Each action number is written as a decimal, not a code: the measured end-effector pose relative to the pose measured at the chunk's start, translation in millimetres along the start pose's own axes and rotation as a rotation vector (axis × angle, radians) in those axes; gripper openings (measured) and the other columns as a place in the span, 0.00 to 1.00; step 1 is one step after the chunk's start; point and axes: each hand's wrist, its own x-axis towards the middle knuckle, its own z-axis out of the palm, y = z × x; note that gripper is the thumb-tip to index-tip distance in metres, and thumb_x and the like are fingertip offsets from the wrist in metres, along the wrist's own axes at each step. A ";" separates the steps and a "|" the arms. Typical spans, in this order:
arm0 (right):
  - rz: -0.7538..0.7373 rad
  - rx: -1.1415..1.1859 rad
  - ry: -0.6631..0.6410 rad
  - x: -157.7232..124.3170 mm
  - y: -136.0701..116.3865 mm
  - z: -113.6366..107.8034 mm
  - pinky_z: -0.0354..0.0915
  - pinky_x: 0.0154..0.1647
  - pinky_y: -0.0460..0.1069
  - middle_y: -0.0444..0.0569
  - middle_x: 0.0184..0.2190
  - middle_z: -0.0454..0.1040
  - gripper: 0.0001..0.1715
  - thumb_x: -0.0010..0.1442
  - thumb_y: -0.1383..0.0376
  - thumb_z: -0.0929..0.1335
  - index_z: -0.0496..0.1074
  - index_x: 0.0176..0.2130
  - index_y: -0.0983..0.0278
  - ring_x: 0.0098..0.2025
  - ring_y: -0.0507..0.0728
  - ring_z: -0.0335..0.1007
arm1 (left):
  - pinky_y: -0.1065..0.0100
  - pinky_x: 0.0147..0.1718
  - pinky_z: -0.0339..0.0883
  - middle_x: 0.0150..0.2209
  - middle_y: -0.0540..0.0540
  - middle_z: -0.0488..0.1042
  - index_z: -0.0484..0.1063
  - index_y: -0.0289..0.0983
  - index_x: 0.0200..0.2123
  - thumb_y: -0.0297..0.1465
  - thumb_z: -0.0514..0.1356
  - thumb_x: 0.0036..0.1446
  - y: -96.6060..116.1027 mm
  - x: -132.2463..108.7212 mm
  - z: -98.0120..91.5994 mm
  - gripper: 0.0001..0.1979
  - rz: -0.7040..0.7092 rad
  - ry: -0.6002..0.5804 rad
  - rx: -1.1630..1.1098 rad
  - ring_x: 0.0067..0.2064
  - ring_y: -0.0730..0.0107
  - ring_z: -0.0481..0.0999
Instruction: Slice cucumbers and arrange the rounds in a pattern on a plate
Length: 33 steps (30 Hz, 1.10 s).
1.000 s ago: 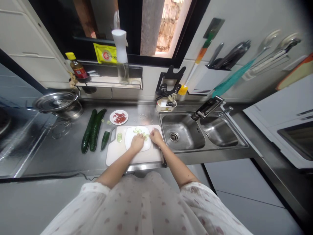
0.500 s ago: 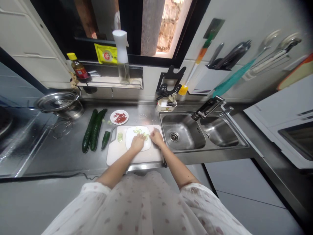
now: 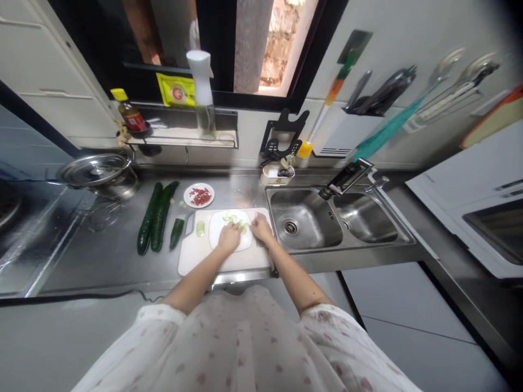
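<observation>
A white squarish plate (image 3: 216,240) lies on the pale cutting board (image 3: 192,260), with several cucumber slices (image 3: 231,216) laid in a curve over its upper part. My left hand (image 3: 230,237) reaches over the plate, fingers drawn together on slices near its middle. At the plate's right edge my right hand (image 3: 260,227) pinches a pale green cucumber slice; its fingertips are small in view. A short overlapping row of cut slices (image 3: 200,228) rests on the board's left side. Left of the board lies a cucumber piece (image 3: 176,233) with a cut end.
Two whole cucumbers (image 3: 157,218) lie further left, near a lidded steel pot (image 3: 116,182). Behind the board sits a small plate (image 3: 187,195) of chopped red bits. A double sink (image 3: 306,220) with a black faucet (image 3: 343,179) adjoins the board's right. A shelf (image 3: 223,139) holds bottles.
The camera view has shifted very slightly. Both hands stay at almost the same spots over the plate, and the slices look unchanged.
</observation>
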 end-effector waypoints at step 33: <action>-0.005 0.076 0.124 -0.9 8.8 4.2 0.59 0.36 0.45 0.52 0.35 0.76 0.14 0.61 0.66 0.62 0.72 0.45 0.64 0.37 0.55 0.70 | 0.57 0.48 0.60 0.55 0.40 0.68 0.68 0.40 0.55 0.24 0.48 0.61 -3.8 3.0 0.9 0.21 0.060 0.000 0.030 0.54 0.56 0.62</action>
